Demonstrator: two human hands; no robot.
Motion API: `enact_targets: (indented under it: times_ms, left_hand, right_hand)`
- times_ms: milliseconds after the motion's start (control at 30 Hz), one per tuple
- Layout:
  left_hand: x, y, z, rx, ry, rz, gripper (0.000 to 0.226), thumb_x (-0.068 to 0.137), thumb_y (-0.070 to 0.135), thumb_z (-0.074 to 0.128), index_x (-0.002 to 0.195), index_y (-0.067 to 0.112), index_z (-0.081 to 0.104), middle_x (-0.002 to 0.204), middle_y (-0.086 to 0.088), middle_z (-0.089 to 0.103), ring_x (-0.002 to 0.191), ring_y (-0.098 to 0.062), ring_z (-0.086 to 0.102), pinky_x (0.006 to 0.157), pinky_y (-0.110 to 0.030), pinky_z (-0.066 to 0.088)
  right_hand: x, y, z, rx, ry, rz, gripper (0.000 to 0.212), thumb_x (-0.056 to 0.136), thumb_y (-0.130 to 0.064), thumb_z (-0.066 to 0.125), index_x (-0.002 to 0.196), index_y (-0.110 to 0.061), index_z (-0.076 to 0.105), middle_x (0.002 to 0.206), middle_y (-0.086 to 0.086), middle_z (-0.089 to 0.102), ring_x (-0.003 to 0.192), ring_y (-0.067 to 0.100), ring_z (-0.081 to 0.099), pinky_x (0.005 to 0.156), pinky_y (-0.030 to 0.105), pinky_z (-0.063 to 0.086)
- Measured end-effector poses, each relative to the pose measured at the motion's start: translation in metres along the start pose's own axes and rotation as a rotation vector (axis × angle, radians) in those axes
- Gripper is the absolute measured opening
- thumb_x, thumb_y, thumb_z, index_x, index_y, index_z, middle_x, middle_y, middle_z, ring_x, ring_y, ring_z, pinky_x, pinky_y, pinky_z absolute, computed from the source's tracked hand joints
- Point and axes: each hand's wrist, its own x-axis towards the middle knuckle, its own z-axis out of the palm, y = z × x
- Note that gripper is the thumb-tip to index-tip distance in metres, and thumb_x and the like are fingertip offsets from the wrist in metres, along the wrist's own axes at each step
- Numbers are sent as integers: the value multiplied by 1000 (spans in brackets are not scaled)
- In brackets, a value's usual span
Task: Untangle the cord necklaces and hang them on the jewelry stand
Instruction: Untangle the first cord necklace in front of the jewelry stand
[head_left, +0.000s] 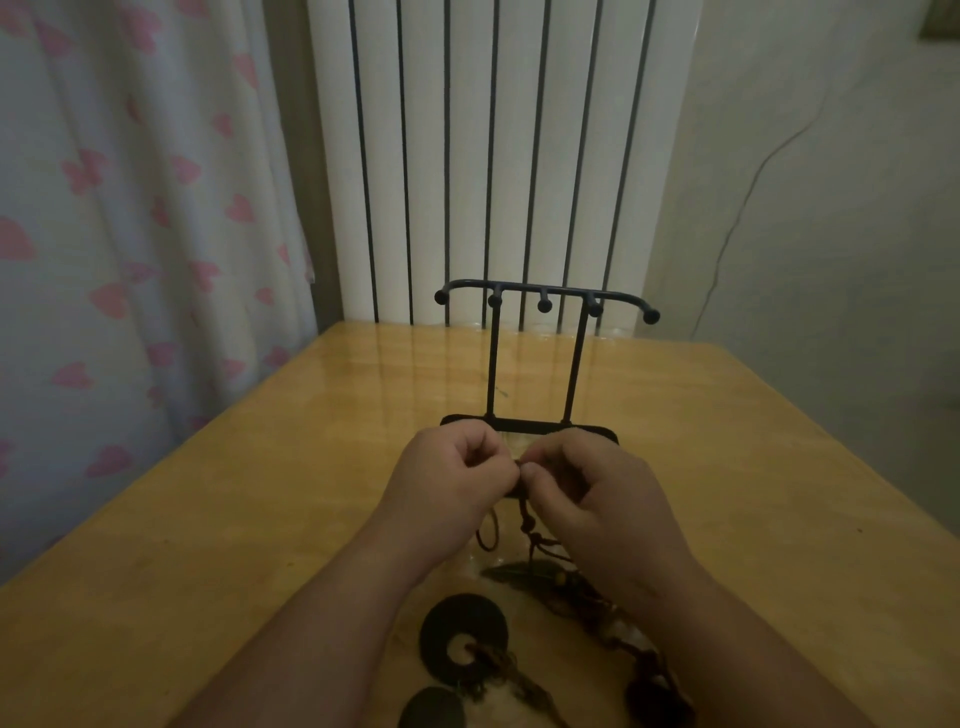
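We pinch the cord necklaces (524, 525) with our left hand (452, 467) and right hand (587, 483) at centre frame, seemingly loosening a knot before the jewelry stand (540, 364).

Two bare hands with bare forearms take up the lower middle of the frame. The left hand (447, 478) and the right hand (597, 493) are broad and full, with short fingers and soft, rounded knuckles. The left forearm (322, 623) and the right forearm (727, 639) are thick and smooth, uncovered all the way to the bottom edge of the frame, where they widen and are cut off. A faint slanting crease marks the right forearm just below the hand. The light is dim, so both hands look shadowed and the nails are too dark to make out.
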Motion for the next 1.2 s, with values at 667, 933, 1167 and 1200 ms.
enact_targets:
  times_ms: [667,933,1167,1200]
  left_hand:
    - [2,0,-5,162,-38,-6,17,84,18,65,69,26,65,60,9,57,54,1,49,50,-13,39]
    - [1,3,1,21,-98,-102,15,84,24,58,70,26,61,64,7,56,62,-8,50,59,-27,40]
    - [1,4,-1,67,-78,-80,14,87,24,58,74,26,62,69,6,59,64,-5,52,60,-23,41]
    - [1,4,0,75,-80,-77,14,87,24,58,73,26,62,68,7,58,62,-4,51,59,-23,40]
  right_hand:
    - [2,-4,-6,-330,-93,-85,11,92,-37,54,99,-33,60,85,-20,50,81,0,49,72,17,47]
    - [2,1,2,-84,48,107,5,89,-31,52,85,-33,54,78,-12,56,68,7,54,60,27,51]
    - [0,2,-1,-34,43,53,4,85,-37,54,87,-41,55,77,-17,57,74,0,55,57,15,45]
    - [1,1,-1,-68,25,50,5,87,-37,54,88,-42,55,78,-19,57,74,0,55,59,15,45]
